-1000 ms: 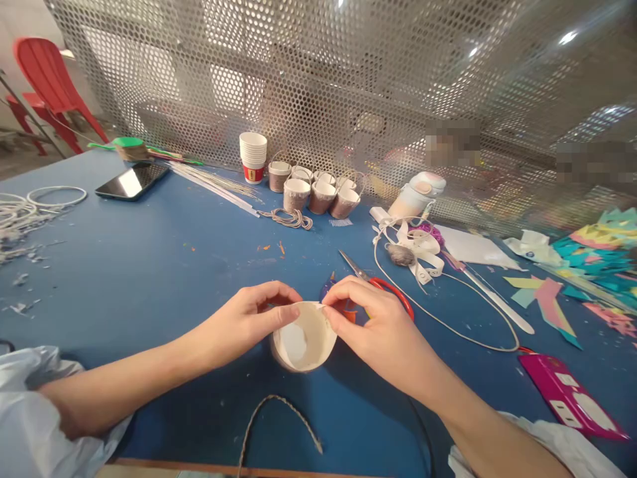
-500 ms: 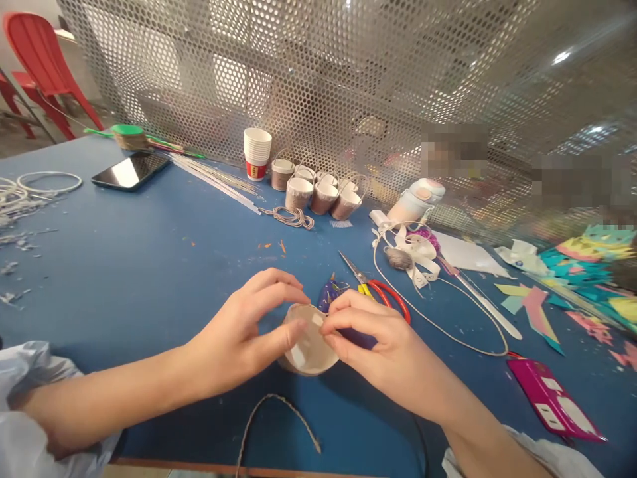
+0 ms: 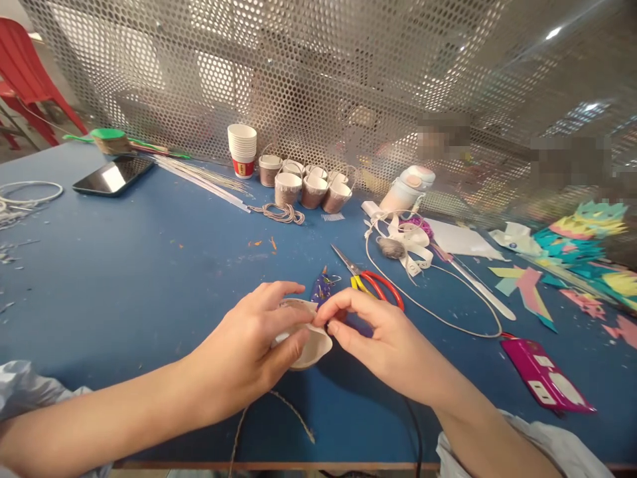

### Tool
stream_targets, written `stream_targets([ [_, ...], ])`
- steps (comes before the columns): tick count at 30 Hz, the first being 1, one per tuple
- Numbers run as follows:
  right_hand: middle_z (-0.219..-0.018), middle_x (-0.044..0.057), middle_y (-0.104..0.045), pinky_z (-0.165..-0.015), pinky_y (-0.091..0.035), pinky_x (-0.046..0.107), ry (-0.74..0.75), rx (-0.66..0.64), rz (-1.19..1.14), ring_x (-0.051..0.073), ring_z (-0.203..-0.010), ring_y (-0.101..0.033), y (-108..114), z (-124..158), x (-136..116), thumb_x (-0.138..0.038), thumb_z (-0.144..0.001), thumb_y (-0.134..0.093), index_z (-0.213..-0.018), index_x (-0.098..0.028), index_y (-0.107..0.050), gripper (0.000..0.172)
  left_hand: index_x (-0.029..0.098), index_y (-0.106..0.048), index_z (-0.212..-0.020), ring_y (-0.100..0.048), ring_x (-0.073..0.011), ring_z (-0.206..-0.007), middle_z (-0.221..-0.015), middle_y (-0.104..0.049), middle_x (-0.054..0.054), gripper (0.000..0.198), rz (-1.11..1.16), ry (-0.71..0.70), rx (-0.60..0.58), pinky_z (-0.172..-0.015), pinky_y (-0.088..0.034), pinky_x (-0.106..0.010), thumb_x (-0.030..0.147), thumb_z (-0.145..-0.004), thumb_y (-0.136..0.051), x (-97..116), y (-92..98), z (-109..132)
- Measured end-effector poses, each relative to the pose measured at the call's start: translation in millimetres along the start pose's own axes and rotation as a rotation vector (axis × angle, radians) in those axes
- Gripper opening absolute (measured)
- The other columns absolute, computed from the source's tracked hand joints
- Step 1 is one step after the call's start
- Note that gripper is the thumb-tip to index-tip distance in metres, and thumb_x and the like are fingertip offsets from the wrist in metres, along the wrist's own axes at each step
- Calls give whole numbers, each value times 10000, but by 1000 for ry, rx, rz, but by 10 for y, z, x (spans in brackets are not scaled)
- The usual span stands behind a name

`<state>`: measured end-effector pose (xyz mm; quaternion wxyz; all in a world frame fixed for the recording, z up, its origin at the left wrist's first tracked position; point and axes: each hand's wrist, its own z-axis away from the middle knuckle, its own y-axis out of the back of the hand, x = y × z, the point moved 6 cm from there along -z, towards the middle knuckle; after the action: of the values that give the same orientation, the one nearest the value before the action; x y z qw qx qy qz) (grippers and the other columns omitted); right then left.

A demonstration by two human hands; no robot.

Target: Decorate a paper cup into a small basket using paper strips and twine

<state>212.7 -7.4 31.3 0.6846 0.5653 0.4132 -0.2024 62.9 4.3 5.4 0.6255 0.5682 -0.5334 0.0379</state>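
At the bottom centre a braided cord [image 3: 293, 415] lies on the blue table [image 3: 149, 279]. Just above it the left hand [image 3: 249, 352] curls closed around a tilted paper cup [image 3: 312, 346], and the right hand [image 3: 383, 342] pinches its rim between thumb and forefinger. Squeezing too hard would likely crumple the thin wall or tear the rim. A slack pinch might let the cup roll toward the scissors [image 3: 371, 282] just beyond, at mid-frame.

Both my hands meet near the middle, fingertips almost touching.
My left hand [image 3: 243, 348] stretches in from the near left on a bare forearm, fingers curled in a cupped grip, thumb on the near side. My right hand [image 3: 383, 338] reaches in from the near right, thumb and forefinger pinched together beside the left fingertips, other fingers folded under.
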Motion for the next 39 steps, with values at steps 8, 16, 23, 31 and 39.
stream_targets([
  [8,-873,19,-689,-717,-510,277,43,238,261,157,-782,-648,247,-17,234,-181,-875,-483,-909,-220,-597,126,303,-664,-1133,-442,-309,-1300,-1315,-571,-78,351,-48,-23,-6,-1002,-453,-448,502,-888,-511,65,-12,93],
  [16,-824,5,-708,-624,-475,291,-182,226,595,181,-707,-651,535,-20,687,-241,-881,-482,-870,-244,-621,140,308,-622,-1199,-571,-296,-1133,-1351,-508,-100,497,-84,-15,51,-895,-535,-397,479,-739,-696,57,-25,186],
  [23,-1165,62,-630,-875,-502,395,18,-52,565,243,-1056,-603,128,40,525,-345,-832,-645,-1201,-258,-544,393,318,-599,-1196,-575,-266,-1141,-1350,-501,-82,435,-23,17,30,-866,-547,-345,471,-791,-646,14,-21,163],
  [31,-1265,82,-573,-964,-477,452,-21,-72,639,274,-1178,-554,0,16,623,-256,-858,-596,-1325,-270,-433,495,293,-622,-1219,-595,-243,-1100,-1302,-554,-72,438,175,139,42,-921,-506,-327,542,-898,-457,0,90,118],
  [39,-1308,99,-569,-994,-459,483,-40,-56,654,287,-1219,-536,-3,-4,647,-321,-869,-604,-1347,-254,-433,512,270,-668,-1101,-560,-217,-1159,-1254,-600,-40,411,272,181,71,-995,-438,-304,460,-966,-329,-48,138,79],
])
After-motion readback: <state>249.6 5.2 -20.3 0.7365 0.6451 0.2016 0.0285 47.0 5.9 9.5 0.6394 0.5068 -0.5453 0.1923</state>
